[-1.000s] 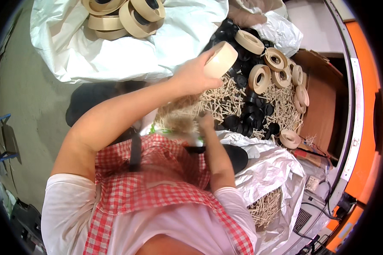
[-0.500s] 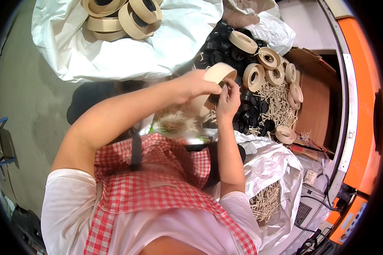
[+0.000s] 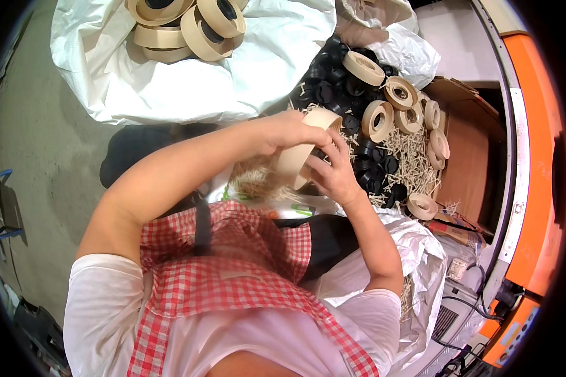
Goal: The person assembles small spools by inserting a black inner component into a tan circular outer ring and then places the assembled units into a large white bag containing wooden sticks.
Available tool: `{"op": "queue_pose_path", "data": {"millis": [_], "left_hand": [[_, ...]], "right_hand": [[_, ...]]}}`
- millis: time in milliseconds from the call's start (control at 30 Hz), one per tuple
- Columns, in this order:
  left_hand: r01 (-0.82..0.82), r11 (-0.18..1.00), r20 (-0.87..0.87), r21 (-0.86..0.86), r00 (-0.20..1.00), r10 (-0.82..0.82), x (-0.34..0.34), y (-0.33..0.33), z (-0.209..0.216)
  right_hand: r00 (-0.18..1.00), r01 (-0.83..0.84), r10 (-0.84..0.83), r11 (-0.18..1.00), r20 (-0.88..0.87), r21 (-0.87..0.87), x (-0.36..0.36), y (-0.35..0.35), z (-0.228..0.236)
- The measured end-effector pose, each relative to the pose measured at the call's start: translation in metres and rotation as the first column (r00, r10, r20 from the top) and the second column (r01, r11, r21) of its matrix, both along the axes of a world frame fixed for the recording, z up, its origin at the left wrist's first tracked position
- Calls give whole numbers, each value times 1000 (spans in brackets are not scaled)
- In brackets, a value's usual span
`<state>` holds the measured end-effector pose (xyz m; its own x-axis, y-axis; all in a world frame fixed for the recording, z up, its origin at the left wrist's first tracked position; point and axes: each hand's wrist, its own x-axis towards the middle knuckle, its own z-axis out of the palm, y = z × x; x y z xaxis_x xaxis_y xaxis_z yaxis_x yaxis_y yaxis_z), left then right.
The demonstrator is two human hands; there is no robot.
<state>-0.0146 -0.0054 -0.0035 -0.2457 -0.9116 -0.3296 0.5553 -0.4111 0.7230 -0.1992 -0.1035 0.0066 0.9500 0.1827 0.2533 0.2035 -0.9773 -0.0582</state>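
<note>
A wide beige plastic ring (image 3: 295, 164) is tilted on edge in front of my body. My left hand (image 3: 290, 133) is closed round its rim, the thumb along the upper side. At the ring's open side is my right hand (image 3: 339, 177), its fingers curled into the opening. Whatever those fingertips hold is hidden by the ring and the fingers. Just beyond my hands lies a heap of black round plastic parts (image 3: 333, 94). Several beige rings with hollow hubs, one a ring (image 3: 377, 120) right of my hands, rest on the heap.
Small pale sticks (image 3: 412, 151) are scattered beside an open cardboard box (image 3: 465, 144) at right. A white sack (image 3: 170, 88) bears finished-looking beige rings (image 3: 210, 31) at far left. Another white bag (image 3: 431, 251) stands near my right arm. Orange machinery (image 3: 538, 163) lines the right edge.
My right forearm has swung outward to the right, and its hand has shifted slightly lower with the fingers turned into the ring. The left hand still holds the ring, a little lower than before.
</note>
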Motion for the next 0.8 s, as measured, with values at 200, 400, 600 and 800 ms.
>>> {"op": "queue_pose_path", "data": {"millis": [200,400,600,800], "left_hand": [[-162,937,304,-309,917,258,-8,2,-7],[-261,913,444,-313,810,384,-16,-6,-10],[-720,515,83,-466,544,835,38,2,11],[-812,512,3,-280,533,846,40,-6,15]], "right_hand": [[711,529,-274,-399,-648,749,16,-5,-6],[656,637,-407,-153,-636,755,2,-25,-55],[495,862,-802,405,-334,304,-25,-111,-79],[450,866,-887,462,-102,-191,-77,-218,-151]]}}
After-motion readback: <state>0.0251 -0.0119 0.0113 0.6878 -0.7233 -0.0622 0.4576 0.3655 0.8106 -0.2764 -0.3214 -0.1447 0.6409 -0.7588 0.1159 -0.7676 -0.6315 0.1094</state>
